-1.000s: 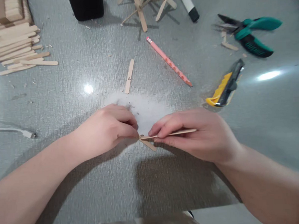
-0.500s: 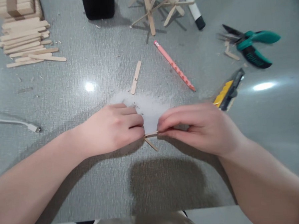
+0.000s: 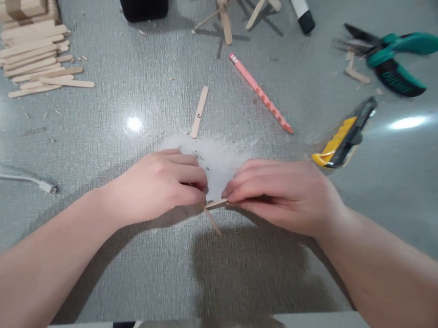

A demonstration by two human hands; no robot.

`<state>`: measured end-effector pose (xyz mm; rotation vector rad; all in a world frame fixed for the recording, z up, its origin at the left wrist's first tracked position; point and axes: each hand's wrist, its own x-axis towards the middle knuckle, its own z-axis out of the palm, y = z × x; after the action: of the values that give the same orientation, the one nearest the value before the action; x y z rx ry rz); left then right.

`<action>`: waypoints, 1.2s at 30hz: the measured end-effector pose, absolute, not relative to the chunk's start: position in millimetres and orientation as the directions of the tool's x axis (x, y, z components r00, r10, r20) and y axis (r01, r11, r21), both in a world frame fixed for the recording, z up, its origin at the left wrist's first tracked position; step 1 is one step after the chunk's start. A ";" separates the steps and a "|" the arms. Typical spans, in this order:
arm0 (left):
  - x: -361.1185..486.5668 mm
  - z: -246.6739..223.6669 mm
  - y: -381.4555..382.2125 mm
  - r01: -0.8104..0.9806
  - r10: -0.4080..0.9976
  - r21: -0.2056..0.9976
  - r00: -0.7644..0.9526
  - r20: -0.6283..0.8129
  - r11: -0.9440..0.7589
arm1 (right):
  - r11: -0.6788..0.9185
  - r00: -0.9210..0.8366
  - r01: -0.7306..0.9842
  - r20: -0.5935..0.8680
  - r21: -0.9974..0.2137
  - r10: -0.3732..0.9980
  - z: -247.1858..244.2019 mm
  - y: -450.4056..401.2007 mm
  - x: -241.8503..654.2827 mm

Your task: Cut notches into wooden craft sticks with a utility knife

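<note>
Near the front middle of the grey table, my left hand (image 3: 168,184) is closed around the left end of small wooden sticks. My right hand (image 3: 275,193) pinches the right end of one wooden stick (image 3: 216,203), whose middle shows between my hands. Another thin stick (image 3: 212,221) slants down to the right from beside my left fingertips. The fingers hide where the sticks meet. White powder (image 3: 216,157) lies on the table just beyond my hands. A notched wooden stick (image 3: 200,112) rests beyond the powder.
Wooden sticks (image 3: 33,54) are piled at the back left, near a black container (image 3: 143,4). A stick structure (image 3: 224,17) and a marker (image 3: 302,10) stand at the back. A pink pencil (image 3: 261,93), yellow cutter (image 3: 344,135) and green pliers (image 3: 393,59) lie rightward; a white cable (image 3: 21,179) left.
The held stick tilts more, and the slanting stick points more steeply down. My right hand has shifted slightly down and left. The view has shifted, so the tools appear farther right.
</note>
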<state>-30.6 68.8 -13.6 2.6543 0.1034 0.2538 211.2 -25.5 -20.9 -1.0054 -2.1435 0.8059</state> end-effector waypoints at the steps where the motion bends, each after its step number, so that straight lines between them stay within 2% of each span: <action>1: -30.2 -13.2 68.8 0.030 0.115 0.468 0.981 0.154 -0.883 | 0.524 -0.514 0.433 0.276 -0.733 0.812 -21.6 -25.9 210.9; 10: -26.9 -13.0 66.1 0.016 0.099 0.438 0.981 0.168 -0.899 | 0.576 -0.558 0.436 0.294 -0.691 0.776 -22.0 -32.2 207.2; 20: -28.3 -14.9 69.8 0.056 0.153 0.571 0.980 0.124 -0.819 | 0.618 -0.627 0.550 0.212 -0.561 0.750 -21.5 -35.7 202.1; 26: -26.4 -15.4 69.6 0.048 0.169 0.614 0.976 0.140 -0.788 | 0.657 -0.628 0.526 0.275 -0.540 0.728 -22.3 -37.5 190.6; 31: -25.4 -14.6 69.5 0.058 0.167 0.620 0.979 0.119 -0.783 | 0.610 -0.635 0.554 0.186 -0.567 0.750 -22.0 -35.4 189.3; 36: -26.4 -15.9 70.7 -0.023 0.125 0.604 0.971 0.202 -0.797 | 0.679 -0.698 0.580 0.155 -0.450 0.699 -20.5 -27.3 198.8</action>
<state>-26.4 70.7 -15.9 2.4754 0.0708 0.3069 198.8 -27.3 -20.5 -1.0136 -2.5785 0.5345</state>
